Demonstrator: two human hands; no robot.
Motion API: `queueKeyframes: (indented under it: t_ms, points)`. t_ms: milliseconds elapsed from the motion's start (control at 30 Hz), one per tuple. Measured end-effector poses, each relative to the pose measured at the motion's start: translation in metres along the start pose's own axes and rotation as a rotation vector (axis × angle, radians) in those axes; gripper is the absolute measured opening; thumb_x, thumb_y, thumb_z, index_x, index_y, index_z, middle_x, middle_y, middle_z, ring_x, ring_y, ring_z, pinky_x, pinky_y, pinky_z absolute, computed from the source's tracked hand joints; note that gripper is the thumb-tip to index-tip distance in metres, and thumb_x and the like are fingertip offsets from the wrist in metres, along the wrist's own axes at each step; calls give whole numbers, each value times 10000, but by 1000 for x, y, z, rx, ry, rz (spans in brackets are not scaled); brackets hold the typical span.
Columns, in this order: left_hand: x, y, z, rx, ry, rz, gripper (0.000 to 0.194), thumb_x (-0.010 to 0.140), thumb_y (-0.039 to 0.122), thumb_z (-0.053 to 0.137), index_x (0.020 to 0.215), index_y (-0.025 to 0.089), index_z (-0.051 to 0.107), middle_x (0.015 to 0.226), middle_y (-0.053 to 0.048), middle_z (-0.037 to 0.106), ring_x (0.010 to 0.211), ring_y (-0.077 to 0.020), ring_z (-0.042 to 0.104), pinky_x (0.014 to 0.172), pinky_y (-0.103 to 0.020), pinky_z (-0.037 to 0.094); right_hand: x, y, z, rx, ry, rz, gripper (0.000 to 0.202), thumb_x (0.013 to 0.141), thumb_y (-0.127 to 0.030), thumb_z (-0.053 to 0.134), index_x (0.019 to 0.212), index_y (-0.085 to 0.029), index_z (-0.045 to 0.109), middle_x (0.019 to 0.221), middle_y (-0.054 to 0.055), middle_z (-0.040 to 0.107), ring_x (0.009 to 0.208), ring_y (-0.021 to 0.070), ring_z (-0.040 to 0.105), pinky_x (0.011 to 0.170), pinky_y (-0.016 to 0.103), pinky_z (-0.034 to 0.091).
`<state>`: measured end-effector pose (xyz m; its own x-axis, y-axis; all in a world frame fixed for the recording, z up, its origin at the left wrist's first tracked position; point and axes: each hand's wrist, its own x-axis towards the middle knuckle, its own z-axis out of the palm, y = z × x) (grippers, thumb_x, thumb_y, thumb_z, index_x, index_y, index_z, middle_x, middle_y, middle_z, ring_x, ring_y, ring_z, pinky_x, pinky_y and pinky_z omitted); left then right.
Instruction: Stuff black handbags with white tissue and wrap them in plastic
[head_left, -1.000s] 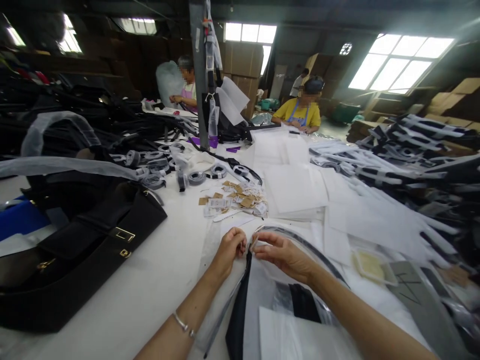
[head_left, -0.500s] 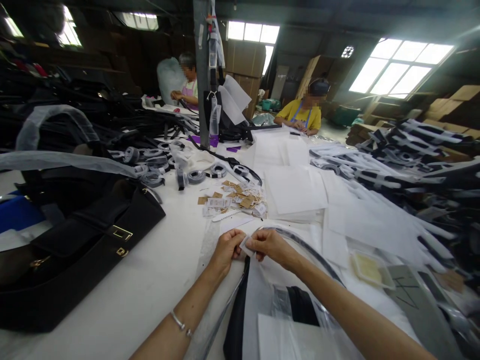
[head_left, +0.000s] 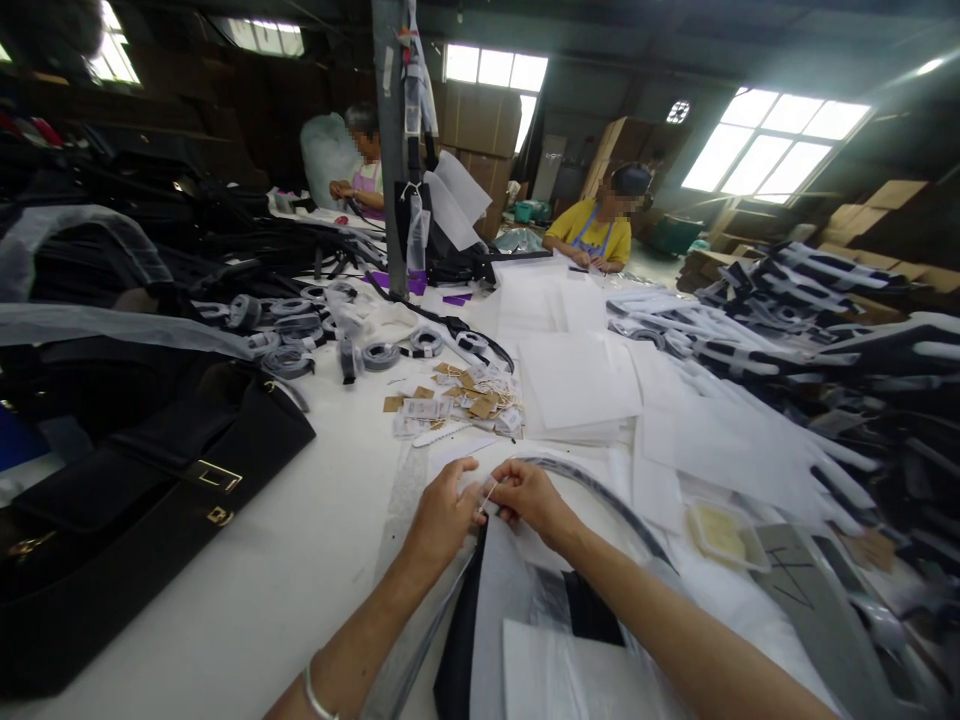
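My left hand [head_left: 446, 508] and my right hand [head_left: 529, 498] meet over the top end of a wrapped black bag [head_left: 459, 625]. Between their fingertips is a small white tag [head_left: 489, 490], mostly covered by the fingers. The thumb and fingers of my right hand pinch its edge. My left hand's fingers close on the tag's other side. A plastic-wrapped handle [head_left: 622, 500] arches behind my right wrist. White sheeting [head_left: 559, 670] lies over the bag's lower part.
Paper tags [head_left: 457, 400] lie in a pile beyond my hands. At left stands a large black handbag [head_left: 150, 540]. White sheets [head_left: 581, 385], a plastic tub [head_left: 724, 535] and wrapped straps [head_left: 787, 340] are on the right. Two people work across the table.
The view has shifted slightly to the right. My left hand has turned, its index finger lifted, and the white tag is now seen nearly edge-on between my fingers.
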<state>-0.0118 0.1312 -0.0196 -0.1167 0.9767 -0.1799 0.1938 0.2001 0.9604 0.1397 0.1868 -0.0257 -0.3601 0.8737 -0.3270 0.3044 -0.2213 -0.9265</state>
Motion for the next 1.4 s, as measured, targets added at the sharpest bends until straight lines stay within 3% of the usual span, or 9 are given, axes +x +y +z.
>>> queueKeyframes:
  t_ms: [100, 267, 533, 700, 833, 900, 1067, 1200, 1400]
  points:
    - [7, -5, -3, -7, -70, -82, 549, 778, 453, 589, 1245, 166, 559, 1228, -147, 628, 604, -176, 667, 345, -235, 394, -5, -2, -1, 76, 15, -4, 387, 633, -429, 776, 832, -205, 531, 499, -103, 520, 431, 106, 524, 415, 214, 409]
    - [13, -7, -8, 12, -202, -55, 366, 717, 517, 592, 759, 155, 625, 765, -69, 670, 568, -180, 621, 409, -244, 426, -14, -8, -13, 159, -144, 13, 397, 597, -418, 825, 812, -173, 599, 627, -53, 605, 545, 95, 573, 544, 219, 472]
    - [14, 1, -21, 141, -27, 140, 221, 705, 375, 557, 586, 205, 481, 694, 10, 519, 675, -153, 486, 651, -275, 388, -2, -25, -11, -280, -1, -159, 341, 861, -478, 553, 833, -170, 694, 694, 4, 620, 582, 116, 542, 474, 209, 384]
    - [16, -3, -28, 152, -70, 144, 255, 704, 408, 557, 570, 207, 476, 656, 19, 508, 670, -156, 488, 642, -269, 372, 11, -22, -2, -440, -20, -311, 228, 777, -382, 702, 668, -183, 682, 781, 12, 638, 798, 162, 577, 700, 241, 437]
    - [21, -12, -37, 141, -46, 56, 217, 648, 374, 558, 557, 215, 442, 562, 43, 453, 564, -137, 440, 547, -256, 336, 11, -15, -15, -493, -96, -304, 17, 720, -197, 706, 704, -196, 701, 870, 9, 665, 844, 169, 596, 768, 252, 444]
    - [24, -15, -41, 120, -26, 6, 213, 654, 390, 542, 581, 217, 441, 554, 45, 452, 548, -138, 448, 533, -251, 350, 9, -14, -23, -494, -131, -308, 103, 676, -141, 711, 755, -207, 720, 937, 7, 672, 876, 168, 599, 783, 246, 448]
    - [27, -15, -53, 86, 11, -43, 226, 710, 430, 467, 663, 210, 474, 639, 27, 506, 620, -147, 496, 586, -253, 417, 4, -19, -24, -518, -150, -242, 139, 756, -334, 704, 770, -196, 721, 902, 19, 675, 786, 157, 604, 694, 243, 445]
    - [23, -11, -71, 148, -64, -50, 205, 656, 409, 494, 620, 212, 448, 584, 44, 443, 566, -134, 435, 537, -241, 354, 1, -23, -18, -628, -50, -229, 147, 677, -330, 759, 730, -200, 717, 874, 24, 662, 805, 176, 590, 696, 258, 413]
    - [20, -13, -92, 339, -297, -70, 168, 606, 346, 521, 562, 205, 442, 540, 55, 427, 515, -116, 368, 496, -243, 262, 2, -16, -26, -557, -82, -219, 135, 704, -313, 743, 772, -198, 727, 873, 17, 680, 764, 157, 601, 658, 239, 432]
